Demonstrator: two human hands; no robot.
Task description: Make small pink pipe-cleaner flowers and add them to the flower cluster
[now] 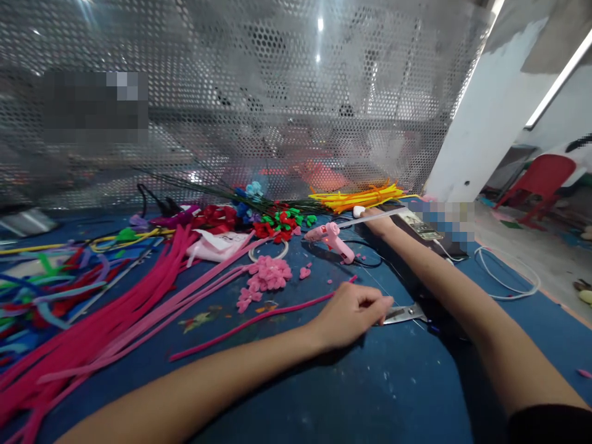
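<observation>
My left hand (pixel 354 313) rests on the blue table with its fingers curled closed; what they hold, if anything, is hidden. By its fingertips lie the metal blades of a pair of scissors (pixel 407 313). A single dark pink pipe cleaner (pixel 259 319) stretches across the table behind my left wrist. My right hand (pixel 377 223) reaches far forward, close to a small white object (pixel 358 211); its fingers are mostly hidden. A pink glue gun (pixel 330 239) with a long translucent glue stick (pixel 370 217) in its back stands beside it, a small red light showing.
Pink fuzzy flowers (pixel 268 274) lie mid-table, near a clear ring (pixel 277 254). Dark pink pipe cleaners (pixel 120 314) and a multicoloured pile (pixel 69 277) fill the left. Yellow stems (pixel 361 198) lie at the back before a perforated metal screen (pixel 277 92). A white cable (pixel 513 290) loops at right.
</observation>
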